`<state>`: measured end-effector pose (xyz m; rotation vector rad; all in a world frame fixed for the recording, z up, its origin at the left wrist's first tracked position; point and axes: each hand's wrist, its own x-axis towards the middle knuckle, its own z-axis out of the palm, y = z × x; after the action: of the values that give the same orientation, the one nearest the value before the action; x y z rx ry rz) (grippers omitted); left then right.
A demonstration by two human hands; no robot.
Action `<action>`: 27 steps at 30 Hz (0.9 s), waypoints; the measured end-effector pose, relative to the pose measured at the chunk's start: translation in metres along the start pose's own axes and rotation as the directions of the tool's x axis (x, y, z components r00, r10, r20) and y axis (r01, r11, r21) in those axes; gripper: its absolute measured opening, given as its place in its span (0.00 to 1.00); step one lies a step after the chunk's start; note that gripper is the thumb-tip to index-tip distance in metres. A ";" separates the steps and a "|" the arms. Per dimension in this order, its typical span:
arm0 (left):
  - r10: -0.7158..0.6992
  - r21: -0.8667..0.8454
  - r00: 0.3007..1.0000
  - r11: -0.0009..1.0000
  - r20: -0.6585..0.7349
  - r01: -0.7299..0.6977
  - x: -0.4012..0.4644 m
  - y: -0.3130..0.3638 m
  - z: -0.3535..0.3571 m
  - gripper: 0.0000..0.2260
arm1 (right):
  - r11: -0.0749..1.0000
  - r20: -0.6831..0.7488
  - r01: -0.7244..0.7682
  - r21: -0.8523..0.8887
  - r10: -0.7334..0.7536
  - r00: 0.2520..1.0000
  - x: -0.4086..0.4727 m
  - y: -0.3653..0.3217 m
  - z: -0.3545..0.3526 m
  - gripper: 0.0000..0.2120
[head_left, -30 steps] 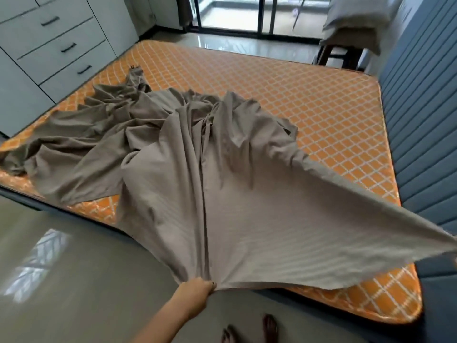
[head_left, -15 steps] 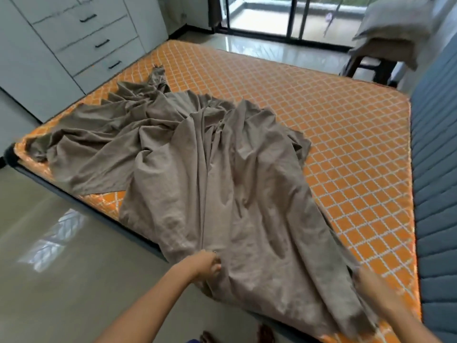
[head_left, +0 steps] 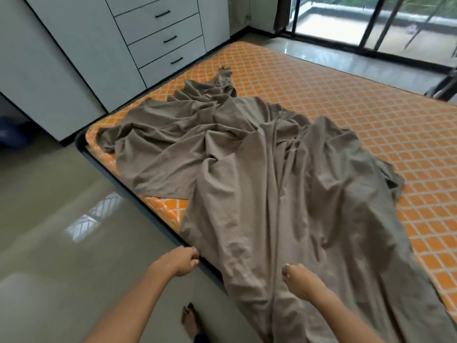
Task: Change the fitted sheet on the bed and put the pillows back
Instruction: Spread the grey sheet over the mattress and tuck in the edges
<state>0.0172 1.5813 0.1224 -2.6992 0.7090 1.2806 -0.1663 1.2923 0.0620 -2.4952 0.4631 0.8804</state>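
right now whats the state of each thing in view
sheet: crumpled, partly spread, hanging over the near edge
mattress: mostly bare
drawers: closed
left hand: curled at the sheet's edge
right hand: over the sheet, grip unclear

Left grip [head_left: 181,261] and right grip [head_left: 296,280] curled, forward.

A pale grey wardrobe [head_left: 81,70] fills the far left wall, and everything else sits off it. Its stack of drawers [head_left: 163,38] has short black handles (four fronts visible). Right of the wardrobe stands a glass sliding door [head_left: 371,23] with dark frames. At the wardrobe's near foot lies something dark blue [head_left: 12,134], possibly a bag. Glossy beige floor [head_left: 49,219] spreads out from its base.
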 end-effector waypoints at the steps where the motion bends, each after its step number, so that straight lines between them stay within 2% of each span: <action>1: -0.029 -0.005 1.000 1.000 0.007 0.029 0.007 -0.036 -0.005 0.16 | 1.000 0.008 0.000 0.013 0.000 1.000 0.016 -0.025 0.002 0.08; 5: -0.135 -0.004 0.990 0.991 0.038 0.135 0.012 -0.144 -0.029 0.21 | 1.000 0.026 0.012 0.002 -0.012 1.000 0.060 -0.118 -0.007 0.11; 8: -0.183 0.062 0.983 0.981 -0.023 0.184 0.023 -0.210 -0.064 0.24 | 0.998 -0.025 0.041 0.057 -0.040 0.999 0.096 -0.191 -0.026 0.12; 10: -0.183 0.145 0.981 0.971 -0.070 0.192 0.032 -0.230 -0.093 0.25 | 0.994 -0.083 0.057 0.094 -0.050 0.995 0.117 -0.226 -0.043 0.12; 14: -0.075 0.352 0.978 0.925 -0.197 0.142 0.069 -0.241 -0.151 0.29 | 0.994 -0.257 -0.023 0.104 0.049 0.965 0.172 -0.269 -0.064 0.18; 17: 0.044 0.448 0.970 0.892 -0.239 0.069 0.111 -0.236 -0.182 0.31 | 0.976 -0.377 -0.133 0.173 0.190 0.907 0.216 -0.279 -0.068 0.30; 19: 0.108 0.469 0.970 0.883 -0.220 0.008 0.150 -0.234 -0.196 0.34 | 0.963 -0.381 -0.189 0.193 0.251 0.890 0.250 -0.281 -0.067 0.38; 21: 0.155 0.484 0.971 0.873 -0.181 -0.049 0.191 -0.233 -0.203 0.37 | 0.922 -0.318 -0.277 0.271 0.358 0.878 0.283 -0.281 -0.062 0.44; 23: 0.209 0.498 0.968 0.859 -0.139 -0.114 0.237 -0.234 -0.203 0.39 | 0.876 -0.311 -0.362 0.320 0.458 0.833 0.315 -0.278 -0.051 0.40; 25: 0.230 0.474 0.969 0.866 -0.089 -0.161 0.276 -0.236 -0.197 0.40 | 0.858 -0.423 -0.374 0.353 0.502 0.754 0.334 -0.274 -0.038 0.25; 26: 0.241 0.447 0.969 0.874 -0.060 -0.190 0.299 -0.241 -0.191 0.40 | 0.820 -0.472 -0.360 0.445 0.556 0.684 0.345 -0.272 -0.030 0.18; 27: 0.258 0.432 0.965 0.876 -0.049 -0.213 0.316 -0.247 -0.184 0.39 | 0.735 -0.484 -0.318 0.598 0.648 0.588 0.351 -0.272 -0.029 0.16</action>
<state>0.4292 1.6361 -0.0263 -2.3853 1.2052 0.8886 0.2293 1.4503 -0.0652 -2.1550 1.5021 -0.0641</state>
